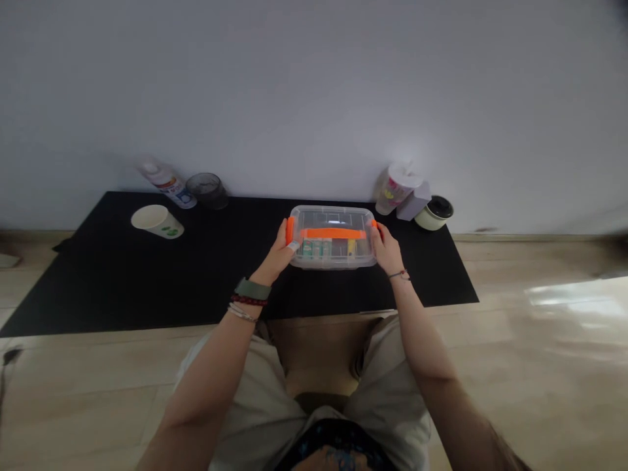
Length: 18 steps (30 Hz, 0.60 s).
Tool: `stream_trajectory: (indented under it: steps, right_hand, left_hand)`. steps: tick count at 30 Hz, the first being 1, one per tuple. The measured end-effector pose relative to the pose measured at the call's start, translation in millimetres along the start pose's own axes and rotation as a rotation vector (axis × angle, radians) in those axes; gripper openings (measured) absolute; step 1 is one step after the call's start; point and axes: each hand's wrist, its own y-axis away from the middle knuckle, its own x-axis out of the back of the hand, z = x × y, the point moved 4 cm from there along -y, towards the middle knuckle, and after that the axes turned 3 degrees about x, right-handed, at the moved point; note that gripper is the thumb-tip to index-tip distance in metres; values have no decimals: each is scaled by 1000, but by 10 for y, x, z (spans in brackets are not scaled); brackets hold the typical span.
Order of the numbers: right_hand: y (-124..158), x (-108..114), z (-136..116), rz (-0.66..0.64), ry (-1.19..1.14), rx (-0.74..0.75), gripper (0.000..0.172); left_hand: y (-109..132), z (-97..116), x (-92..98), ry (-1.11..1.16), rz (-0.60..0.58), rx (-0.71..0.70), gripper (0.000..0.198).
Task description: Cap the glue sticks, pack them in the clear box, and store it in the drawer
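A clear plastic storage box with an orange carry handle and orange side latches is at the middle of the black table. My left hand grips its left end by the latch, thumb along the side. On the opposite end, my right hand is closed around the right latch. The lid is on. Through the plastic I see green-and-white packets and something yellow. Whether the box rests on the table or is held just above it, I cannot tell.
On the left of the black table stand a paper cup, a spray bottle and a dark glass. At the back right are a patterned cup, a small pale box and a black-lidded jar. A wall runs behind.
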Motion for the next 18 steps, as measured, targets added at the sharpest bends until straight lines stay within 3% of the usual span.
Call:
stream_trajectory:
  steps: [3,5,7,9,10,15,18]
  right_hand:
    - [221,104,-53,207,40,84,61]
    - [495,110,-55,264,37,148,57]
    - [823,-11,-12,97,16,135,50]
    - [1192,-238,61,-247,-21,32,39]
    - [1371,-323,87,-337,-35,-6,34]
    - [1972,-597,210,-540,-127,-176,33]
    - [2109,-673,337,-626,-198,-289,35]
  left_hand:
    - [-1,-10,26,0,29,4,84]
    - [-15,-13,66,-1,49,-24,78]
    - [-17,9,125,-16,96,-88,67]
    - [24,69,186,-47,171,-181,54]
    - [70,115,210,-72,214,-236,49]
    - [561,427,151,-364,387,-610,36]
    - [914,476,-43,-546,349,-808,26]
